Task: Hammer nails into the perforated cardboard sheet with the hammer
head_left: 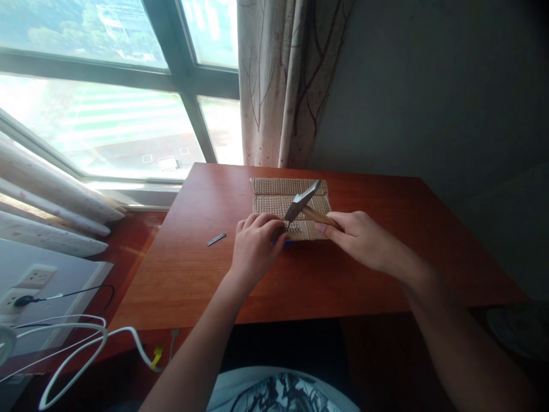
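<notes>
A small hammer (303, 200) with a wooden handle and metal head is gripped in my right hand (360, 237), its head resting low over a perforated cardboard block (283, 191) on the wooden desk (193, 269). My left hand (257, 243) rests at the block's near left edge with fingers pinched together right under the hammer head; what they pinch is too small to name. A blue sliver shows under the block beside my left fingers. Two loose nails (216, 239) lie on the desk left of my left hand.
A patterned curtain (283, 80) hangs behind the desk beside a large window (107, 86). White cables (77, 343) and a wall socket (34, 277) sit at lower left. A grey wall stands to the right.
</notes>
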Tool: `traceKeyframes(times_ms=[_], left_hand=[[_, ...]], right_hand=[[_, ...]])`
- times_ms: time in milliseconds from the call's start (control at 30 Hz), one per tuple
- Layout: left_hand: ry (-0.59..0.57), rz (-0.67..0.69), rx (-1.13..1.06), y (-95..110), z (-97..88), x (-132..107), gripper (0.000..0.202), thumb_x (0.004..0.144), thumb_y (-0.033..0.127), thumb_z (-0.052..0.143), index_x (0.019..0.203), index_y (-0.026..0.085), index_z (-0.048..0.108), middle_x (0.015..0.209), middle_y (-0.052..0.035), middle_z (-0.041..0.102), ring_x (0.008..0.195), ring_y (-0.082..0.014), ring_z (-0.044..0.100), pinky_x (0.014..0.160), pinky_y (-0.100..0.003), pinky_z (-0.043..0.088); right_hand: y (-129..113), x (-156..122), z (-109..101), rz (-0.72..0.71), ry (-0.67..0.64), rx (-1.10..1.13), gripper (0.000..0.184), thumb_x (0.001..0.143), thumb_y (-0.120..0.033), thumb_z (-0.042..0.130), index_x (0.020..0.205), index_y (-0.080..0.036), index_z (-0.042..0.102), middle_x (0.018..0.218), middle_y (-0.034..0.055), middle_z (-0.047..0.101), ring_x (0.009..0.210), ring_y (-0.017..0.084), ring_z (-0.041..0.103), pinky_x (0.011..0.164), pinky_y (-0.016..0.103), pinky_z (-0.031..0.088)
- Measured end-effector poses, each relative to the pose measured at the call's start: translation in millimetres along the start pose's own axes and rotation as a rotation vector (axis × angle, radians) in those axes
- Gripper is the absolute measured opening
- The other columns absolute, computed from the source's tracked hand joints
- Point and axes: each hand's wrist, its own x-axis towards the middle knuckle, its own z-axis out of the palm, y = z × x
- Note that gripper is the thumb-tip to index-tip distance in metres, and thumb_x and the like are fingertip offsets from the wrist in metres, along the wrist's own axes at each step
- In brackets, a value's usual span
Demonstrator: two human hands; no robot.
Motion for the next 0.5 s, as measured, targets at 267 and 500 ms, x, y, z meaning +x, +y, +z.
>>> traceKeyframes(times_ms=[267,500], left_hand=[[-0.004,-0.024,-0.016,0.8,0.6,0.5,0.012,0.089,0.030,0.070,0.100,0.026,0.072,0.113,-0.0013,0.073,0.109,-0.0254,0.061,0.093,-0.042,0.042],[-0.019,-0.028,-0.012,0.3,1.1,0.9,0.013,0.089,0.030,0.070,0.101,0.027,0.072,0.115,-0.0002,0.073,0.110,-0.0245,0.061,0.093,-0.042,0.041]], right_hand=[[-1.6,1.2,-2.1,0.001,0.013,-0.003,0.041,0.098,-0.050,0.049,0.069,-0.021,0.052,0.064,-0.0011,0.057,0.058,0.013,0.048,0.054,0.030,0.030],[-5.6,1.3,-1.8,0.027,-0.012,-0.021,0.040,0.098,-0.050,0.048,0.071,-0.020,0.052,0.067,-0.0010,0.057,0.061,0.014,0.049,0.057,0.030,0.032]])
